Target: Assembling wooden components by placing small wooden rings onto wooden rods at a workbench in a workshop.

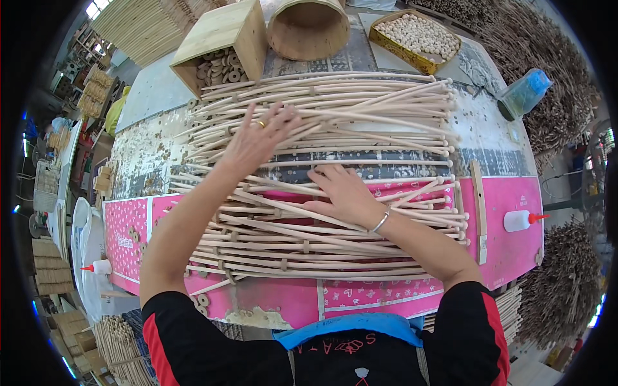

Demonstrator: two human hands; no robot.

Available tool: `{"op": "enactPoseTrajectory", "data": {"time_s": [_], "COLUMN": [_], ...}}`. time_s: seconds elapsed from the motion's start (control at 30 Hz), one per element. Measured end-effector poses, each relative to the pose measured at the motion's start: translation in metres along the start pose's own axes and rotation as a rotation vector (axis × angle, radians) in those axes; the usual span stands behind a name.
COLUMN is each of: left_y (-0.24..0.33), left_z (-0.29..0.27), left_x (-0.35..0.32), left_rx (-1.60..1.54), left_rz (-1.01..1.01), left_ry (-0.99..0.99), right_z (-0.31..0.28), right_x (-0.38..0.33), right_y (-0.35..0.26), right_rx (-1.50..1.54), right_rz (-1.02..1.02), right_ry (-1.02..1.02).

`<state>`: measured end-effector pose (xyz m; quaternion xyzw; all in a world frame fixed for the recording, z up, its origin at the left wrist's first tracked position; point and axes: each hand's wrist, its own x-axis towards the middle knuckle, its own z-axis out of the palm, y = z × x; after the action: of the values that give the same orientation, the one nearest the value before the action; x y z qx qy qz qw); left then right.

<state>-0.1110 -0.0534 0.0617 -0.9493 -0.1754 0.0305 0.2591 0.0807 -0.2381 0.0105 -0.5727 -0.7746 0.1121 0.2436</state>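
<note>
Thin wooden sticks with round knobs at their right ends lie crosswise in two loose groups, with small wooden rings on some of them. Over the left part of the far group of sticks (380,101), my left hand (261,138) reaches with its fingers spread, touching the sticks; a gold ring is on one finger. My right hand (347,193) rests on the near group of sticks (322,248), fingers slightly bent and thumb apart. A bracelet circles that wrist. What lies beneath both palms is hidden.
Behind the sticks stand a wooden box (235,42) of wooden discs, a round wooden tub (309,32) and a yellow tray (421,63) of wooden balls. Glue bottles lie right (517,220) and left (101,266). A wooden slat (478,212) lies beside the knobbed ends.
</note>
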Motion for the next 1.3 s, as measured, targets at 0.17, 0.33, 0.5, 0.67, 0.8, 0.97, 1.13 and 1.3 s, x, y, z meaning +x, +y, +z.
{"op": "enactPoseTrajectory", "data": {"time_s": [0.17,0.33,0.5,0.67,0.8,0.97,1.13,1.3], "left_y": [-0.018,-0.023,-0.005,0.01,0.004,0.003,-0.008,-0.01], "left_z": [-0.001,0.013,0.027,0.026,0.041,0.053,0.065,0.071], "left_x": [0.014,0.006,-0.032,-0.01,-0.01,0.001,0.004,0.004], "left_rx": [0.061,-0.04,-0.248,-0.265,-0.222,-0.211,-0.145,-0.146], "left_rz": [0.07,0.086,0.009,-0.123,-0.115,-0.153,-0.147,-0.098], "left_ry": [0.019,0.045,0.004,0.023,0.083,0.112,0.156,0.188], "right_z": [0.002,-0.007,-0.021,-0.045,-0.046,-0.046,-0.045,-0.036], "right_x": [-0.017,-0.028,-0.037,-0.016,0.005,0.026,0.044,0.038], "right_y": [-0.018,-0.022,0.022,0.086,0.113,0.14,0.144,0.146], "right_rx": [0.123,0.123,0.417,-0.046,-0.19,-0.236,-0.196,-0.229], "right_rz": [-0.293,-0.301,0.187,0.338,0.222,0.187,0.262,0.203], "right_ry": [-0.123,-0.126,-0.049,0.081,0.108,0.115,0.093,0.185]}}
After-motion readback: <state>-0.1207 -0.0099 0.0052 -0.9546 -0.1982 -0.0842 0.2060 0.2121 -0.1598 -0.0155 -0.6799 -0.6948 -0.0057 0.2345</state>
